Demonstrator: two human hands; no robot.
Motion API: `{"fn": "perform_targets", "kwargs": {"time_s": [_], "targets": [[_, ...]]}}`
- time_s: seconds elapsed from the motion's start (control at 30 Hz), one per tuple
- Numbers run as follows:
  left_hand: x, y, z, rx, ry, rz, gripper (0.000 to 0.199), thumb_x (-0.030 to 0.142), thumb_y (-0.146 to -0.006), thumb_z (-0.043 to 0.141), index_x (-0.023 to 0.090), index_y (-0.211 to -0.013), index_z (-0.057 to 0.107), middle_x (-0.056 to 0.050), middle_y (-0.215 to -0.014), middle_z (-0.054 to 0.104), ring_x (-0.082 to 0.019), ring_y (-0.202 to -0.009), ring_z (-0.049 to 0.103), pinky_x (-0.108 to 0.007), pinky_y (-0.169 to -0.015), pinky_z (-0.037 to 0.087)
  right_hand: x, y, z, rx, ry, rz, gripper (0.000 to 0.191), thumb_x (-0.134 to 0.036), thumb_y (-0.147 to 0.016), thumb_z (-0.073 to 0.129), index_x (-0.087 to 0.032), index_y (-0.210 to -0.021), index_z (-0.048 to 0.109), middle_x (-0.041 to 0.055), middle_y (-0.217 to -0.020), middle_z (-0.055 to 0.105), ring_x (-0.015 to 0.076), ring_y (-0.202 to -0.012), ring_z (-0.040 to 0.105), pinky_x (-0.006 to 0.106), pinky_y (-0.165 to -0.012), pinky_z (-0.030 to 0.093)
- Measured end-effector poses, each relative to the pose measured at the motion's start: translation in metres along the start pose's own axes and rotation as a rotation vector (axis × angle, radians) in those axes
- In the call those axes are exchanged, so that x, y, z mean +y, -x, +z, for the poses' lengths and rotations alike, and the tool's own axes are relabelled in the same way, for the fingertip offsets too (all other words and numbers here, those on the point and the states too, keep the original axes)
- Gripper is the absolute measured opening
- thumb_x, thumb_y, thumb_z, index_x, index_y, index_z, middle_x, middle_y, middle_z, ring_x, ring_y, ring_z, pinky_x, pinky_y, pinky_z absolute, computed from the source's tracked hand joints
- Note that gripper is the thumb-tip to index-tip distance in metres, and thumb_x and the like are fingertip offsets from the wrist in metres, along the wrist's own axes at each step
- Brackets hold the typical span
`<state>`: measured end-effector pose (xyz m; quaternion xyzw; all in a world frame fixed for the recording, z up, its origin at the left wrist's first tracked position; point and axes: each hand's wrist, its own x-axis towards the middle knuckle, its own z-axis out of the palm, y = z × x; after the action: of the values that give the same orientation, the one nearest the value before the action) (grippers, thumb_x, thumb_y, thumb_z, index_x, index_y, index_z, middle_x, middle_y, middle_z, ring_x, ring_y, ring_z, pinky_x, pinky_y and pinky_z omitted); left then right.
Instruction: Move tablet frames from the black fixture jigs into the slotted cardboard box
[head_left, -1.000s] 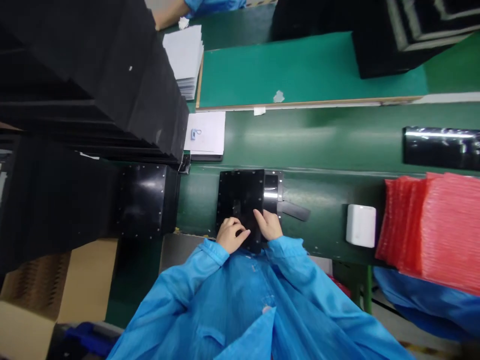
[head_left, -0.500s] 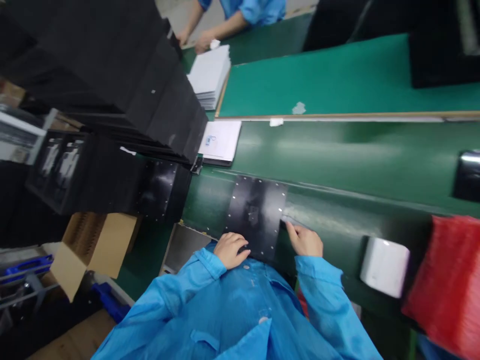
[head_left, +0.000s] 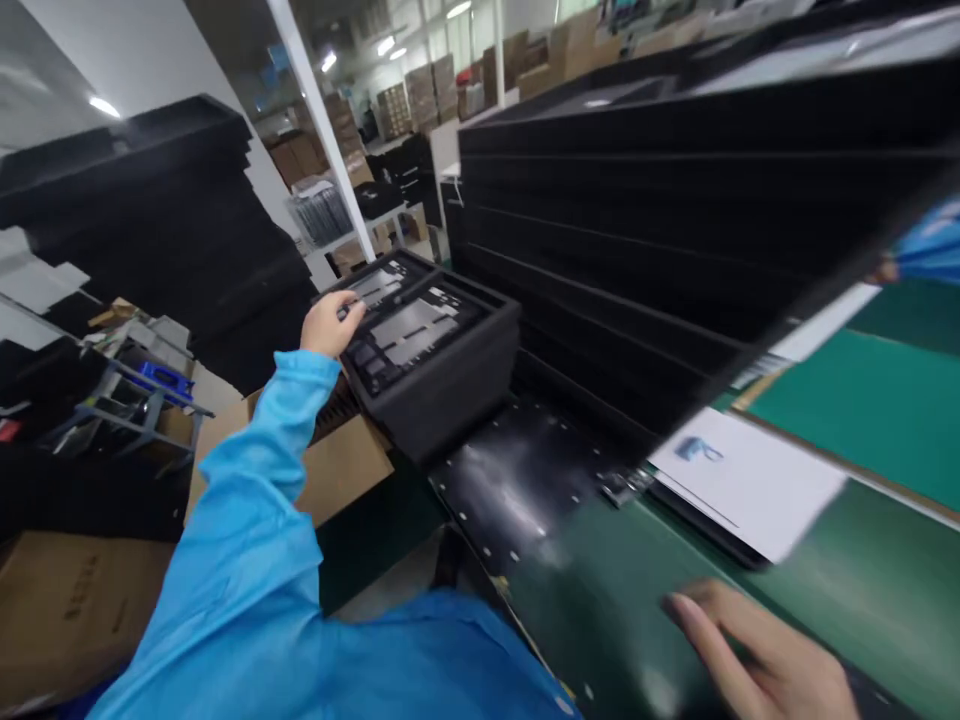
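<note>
My left hand (head_left: 330, 322) is stretched out to the far left, over the near-left rim of a black foam tray (head_left: 450, 375). Its fingers are curled together; what they grip, if anything, is hidden. Two compartments of the tray hold flat grey-and-black metal parts (head_left: 416, 335). Low on the right, my right hand (head_left: 772, 650) hovers near the green bench, smeared by motion, so its grip is unclear. A shiny black plate with silver studs (head_left: 517, 490) lies between the tray and the bench's bare surface.
Tall black foam trays (head_left: 637, 220) are stacked behind the plate. White papers (head_left: 750, 480) lie on the green bench (head_left: 622, 580). An open cardboard box (head_left: 345, 470) stands below the foam tray. Across the bench, a co-worker's blue sleeve (head_left: 930, 240) shows.
The view has swung left. My left hand has moved from the studded black plate in front of me to the foam tray. My right hand has left that plate's right edge.
</note>
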<state>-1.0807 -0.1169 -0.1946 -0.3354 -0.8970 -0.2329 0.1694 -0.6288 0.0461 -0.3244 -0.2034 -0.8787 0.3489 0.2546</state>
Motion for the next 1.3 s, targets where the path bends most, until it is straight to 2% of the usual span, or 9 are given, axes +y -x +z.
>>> {"fn": "perform_targets", "kwargs": {"time_s": [0.1,0.2,0.3,0.4,0.77,0.93,1.1,1.2,1.3], "targets": [[-0.079,-0.088,0.021,-0.144,-0.135,-0.207,0.034,0.044,-0.087,0.050,0.019,-0.103,0.067,-0.014,-0.115,0.066,-0.028,-0.110,0.059,-0.041,-0.098,0.042,-0.085,-0.130,0.052,-0.183,0.042,-0.467,0.026,-0.036,-0.093,0.045,-0.024,-0.082,0.066,0.0072,-0.080,0.068,0.0200,-0.071,0.063,0.032,-0.066,0.053],[-0.119,-0.125,0.046,-0.315,-0.228,-0.239,0.044,0.053,-0.086,0.047,0.016,-0.097,0.068,-0.018,-0.112,0.067,-0.033,-0.107,0.060,-0.044,-0.093,0.043,-0.140,-0.230,0.119,-0.283,0.241,-0.647,0.025,-0.031,-0.092,0.048,-0.019,-0.108,0.064,0.0117,-0.105,0.067,0.0241,-0.096,0.062,0.039,-0.084,0.053],[-0.132,-0.132,0.062,-0.367,-0.307,-0.165,0.058,0.065,-0.084,0.042,0.014,-0.096,0.069,-0.020,-0.109,0.067,-0.035,-0.107,0.060,-0.047,-0.094,0.041,-0.150,-0.279,0.172,-0.381,0.377,-0.663,0.047,-0.035,-0.084,0.060,-0.016,-0.127,0.055,0.0152,-0.132,0.054,0.0326,-0.122,0.049,0.049,-0.097,0.047],[-0.139,-0.133,0.073,-0.349,-0.266,-0.119,0.064,0.066,-0.086,0.035,0.013,-0.096,0.068,-0.021,-0.107,0.068,-0.036,-0.107,0.059,-0.050,-0.096,0.037,-0.138,-0.289,0.194,-0.461,0.412,-0.603,0.063,-0.041,-0.080,0.062,-0.017,-0.136,0.047,0.0151,-0.144,0.043,0.0377,-0.134,0.036,0.056,-0.103,0.040],[-0.149,-0.130,0.097,-0.300,-0.029,-0.086,0.064,0.072,-0.079,0.046,0.014,-0.091,0.068,-0.018,-0.109,0.064,-0.038,-0.113,0.053,-0.050,-0.101,0.036,-0.140,-0.280,0.198,-0.446,0.509,-0.513,0.055,-0.036,-0.088,0.053,-0.019,-0.139,0.044,0.0145,-0.145,0.043,0.0365,-0.135,0.034,0.060,-0.106,0.034],[-0.164,-0.159,0.095,-0.383,0.397,-0.245,0.060,0.071,-0.078,0.051,0.015,-0.078,0.068,-0.012,-0.079,0.069,-0.035,-0.102,0.062,-0.044,-0.093,0.045,-0.156,-0.282,0.191,-0.389,0.662,-0.634,0.045,-0.014,-0.089,0.045,-0.019,-0.133,0.051,0.0120,-0.137,0.052,0.0319,-0.125,0.049,0.049,-0.100,0.044],[-0.164,-0.136,0.085,-0.336,1.060,-0.217,0.069,0.070,-0.087,0.034,0.011,-0.103,0.066,-0.012,-0.096,0.070,-0.028,-0.107,0.062,-0.045,-0.097,0.047,-0.208,-0.314,0.150,-0.146,0.696,-0.574,0.044,-0.014,-0.090,0.045,-0.015,-0.133,0.051,0.0135,-0.117,0.065,0.0302,-0.106,0.063,0.042,-0.089,0.051],[-0.148,-0.111,0.087,-0.303,1.201,-0.194,0.060,0.063,-0.084,0.052,0.013,-0.115,0.061,-0.011,-0.106,0.069,-0.027,-0.112,0.060,-0.047,-0.101,0.044,-0.238,-0.355,0.115,-0.078,0.960,-0.309,0.041,-0.012,-0.086,0.045,-0.007,-0.125,0.055,0.0167,-0.095,0.070,0.0356,-0.093,0.067,0.047,-0.075,0.051],[-0.124,-0.105,0.089,-0.244,1.217,-0.254,0.050,0.044,-0.073,0.073,0.013,-0.111,0.062,-0.010,-0.107,0.069,-0.029,-0.111,0.061,-0.048,-0.100,0.046,-0.236,-0.393,0.080,-0.133,1.121,-0.213,0.042,-0.030,-0.081,0.048,0.002,-0.106,0.062,0.0236,-0.095,0.067,0.0426,-0.090,0.063,0.045,-0.058,0.043]]}}
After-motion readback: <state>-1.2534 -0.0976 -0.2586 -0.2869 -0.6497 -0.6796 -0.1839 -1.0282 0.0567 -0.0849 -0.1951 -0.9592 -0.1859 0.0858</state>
